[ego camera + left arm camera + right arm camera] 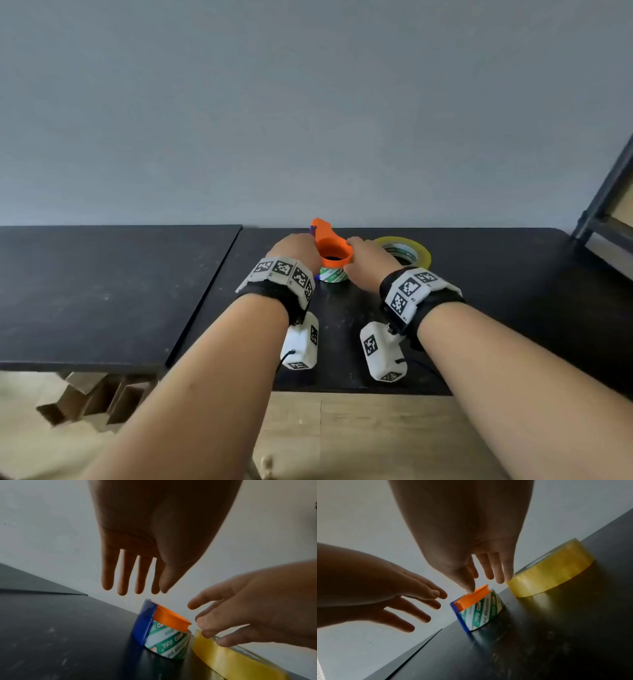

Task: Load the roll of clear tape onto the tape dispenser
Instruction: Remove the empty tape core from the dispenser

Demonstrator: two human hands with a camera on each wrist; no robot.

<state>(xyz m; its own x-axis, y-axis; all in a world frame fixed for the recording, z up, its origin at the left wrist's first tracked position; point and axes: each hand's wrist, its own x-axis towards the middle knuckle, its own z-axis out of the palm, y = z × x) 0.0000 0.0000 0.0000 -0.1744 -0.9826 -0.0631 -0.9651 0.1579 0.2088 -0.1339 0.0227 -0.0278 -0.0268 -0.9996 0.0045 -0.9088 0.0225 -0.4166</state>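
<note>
The tape dispenser (334, 251), an orange hub with a blue strip, stands on the black table (496, 325) with a green-and-white printed ring (331, 274) around its base. The yellowish clear tape roll (423, 255) lies flat just to its right. My left hand (294, 248) hovers at the dispenser's left, fingers straight and apart, holding nothing. My right hand (366, 257) reaches between dispenser and roll. In the right wrist view its thumb tip rests on the dispenser's (472, 597) orange top, and the other fingers (489, 572) hang loose beside the roll (553, 572).
A second black tabletop (102, 291) adjoins on the left with a seam between them. A grey wall stands right behind the objects. A dark shelf frame (603, 205) rises at the far right. Cardboard boxes (92, 397) sit on the floor below left.
</note>
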